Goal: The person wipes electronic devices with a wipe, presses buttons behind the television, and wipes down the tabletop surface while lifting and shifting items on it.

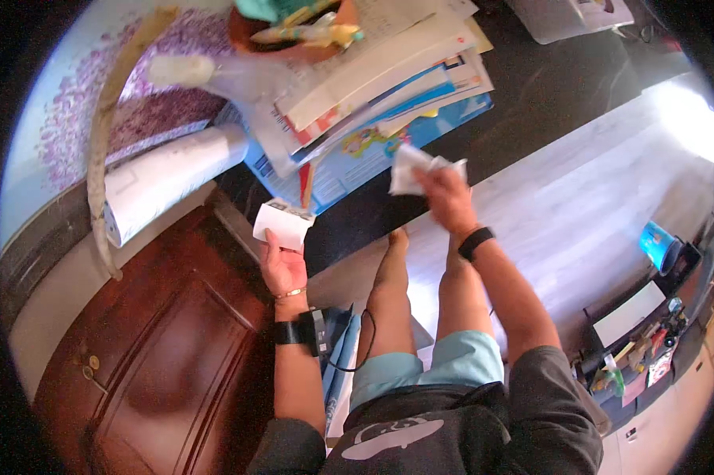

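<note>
While the person's two arms extended over the edge of the dark surface (551,83), the left grip (283,269) held a white slip (282,227), its thumb laid across the near face. Dark print showed along the slip's far edge, which stood near the corner of a blue printed box (341,176); whether the two touched could not be told. Somewhat blurred, the right grip (450,202) was closed on a crumpled white piece (407,170), paper or cloth, just beyond the box's near edge in the view. On the box lay an untidy stack of papers (389,83), with a round brown container (244,33) near its far end. To the left, a white roll (175,178) lay beside a crooked stick (104,134), above a wooden door (203,348).
</note>
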Tool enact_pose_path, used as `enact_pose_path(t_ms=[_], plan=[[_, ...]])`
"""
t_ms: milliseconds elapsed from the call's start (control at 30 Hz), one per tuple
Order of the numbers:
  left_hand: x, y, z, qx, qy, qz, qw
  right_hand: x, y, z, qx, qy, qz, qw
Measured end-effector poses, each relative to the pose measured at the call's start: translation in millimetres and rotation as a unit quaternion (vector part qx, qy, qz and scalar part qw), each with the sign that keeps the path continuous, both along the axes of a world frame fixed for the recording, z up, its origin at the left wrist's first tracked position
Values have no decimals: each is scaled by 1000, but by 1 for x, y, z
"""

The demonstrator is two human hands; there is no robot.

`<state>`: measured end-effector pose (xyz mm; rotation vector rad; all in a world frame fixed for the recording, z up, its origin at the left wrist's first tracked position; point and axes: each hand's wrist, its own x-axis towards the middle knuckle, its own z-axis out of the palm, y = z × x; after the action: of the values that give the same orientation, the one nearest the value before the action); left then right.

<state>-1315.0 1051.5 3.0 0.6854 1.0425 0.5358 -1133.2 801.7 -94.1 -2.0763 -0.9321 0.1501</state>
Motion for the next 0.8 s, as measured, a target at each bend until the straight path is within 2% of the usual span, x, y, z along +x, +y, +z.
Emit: enact_pose_path(t_ms=[67, 133, 200, 233, 267, 333, 367, 433, 500, 533, 567, 600, 633, 667, 700, 800], plan=[[25, -7, 12, 53, -2, -66, 996, 50, -35, 4, -16, -10, -56, 998], [52, -22, 28, 57, 21, -73, 995, 102, -74, -4, -59, -80, -80, 992], [74, -35, 32, 86, 34, -132, 987, 149, -108, -7, -57, -77, -129, 987], [85, -41, 29, 98, 53, -131, 985, 169, -118, 5, -79, -98, -144, 982], [90, -42, 20, 102, 51, -134, 984, 190, -136, 0, -68, -64, -149, 985], [95, -40, 0, 116, 134, -153, 972, 230, -163, -6, -66, -137, -200, 968], [99, -43, -5, 152, 194, -153, 957, 243, -177, -6, -79, -120, -255, 956], [109, -48, -7, 181, 231, -190, 937, 256, -185, 5, -100, -60, -352, 928], [110, -59, -17, 265, 272, -231, 896, 241, -166, 10, -103, -82, -331, 934], [122, -74, -11, 308, 330, -221, 865, 224, -141, 19, -138, -123, -258, 948], [124, -80, -18, 400, 354, -223, 815, 202, -115, 10, -130, -206, -205, 948], [124, -87, -25, 487, 375, -224, 756, 176, -90, 8, -78, -90, -167, 979], [152, -113, -2, 445, 404, -193, 776, 154, -61, -18, 101, 277, -160, 942], [168, -130, 8, 455, 395, -198, 773, 147, -50, 10, -72, 28, -93, 993], [188, -147, 20, 438, 352, -217, 798, 144, -34, 16, -35, -29, -141, 989], [219, -180, 25, 379, 250, -312, 834, 163, -42, 23, -20, 22, -77, 997]])
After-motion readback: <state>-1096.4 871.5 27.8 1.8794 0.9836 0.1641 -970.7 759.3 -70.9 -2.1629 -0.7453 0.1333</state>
